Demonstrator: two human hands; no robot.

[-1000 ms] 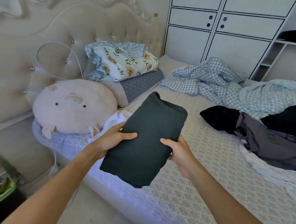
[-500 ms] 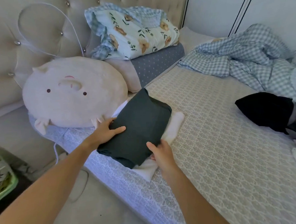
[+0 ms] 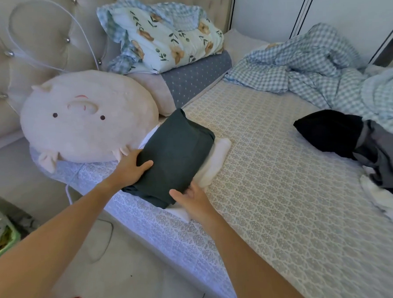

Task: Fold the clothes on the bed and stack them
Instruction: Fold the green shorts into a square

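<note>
A: Where's the dark garment [image 3: 176,154]?

B: Folded, lying on a white folded garment [image 3: 211,168] just in front of the pig pillow [image 3: 84,118], near the edge of the bed [image 3: 273,190].

A: And the hands?

B: The left hand [image 3: 130,167] grips the dark garment's side nearest the pig pillow, thumb on top, fingers tucked under the edge. The right hand [image 3: 191,195] is at the corner farthest from the pig pillow, thumb on the dark cloth; its fingers are hidden, so I cannot tell whether it grips.

A: Other clothes?

B: A pile of black and grey clothes [image 3: 361,144] lies well apart from the pig pillow, across the bed. A checked blanket [image 3: 300,72] is crumpled beyond that. Just behind the pig pillow, a floral quilt [image 3: 167,38] sits on a dotted pillow [image 3: 194,78].
</note>
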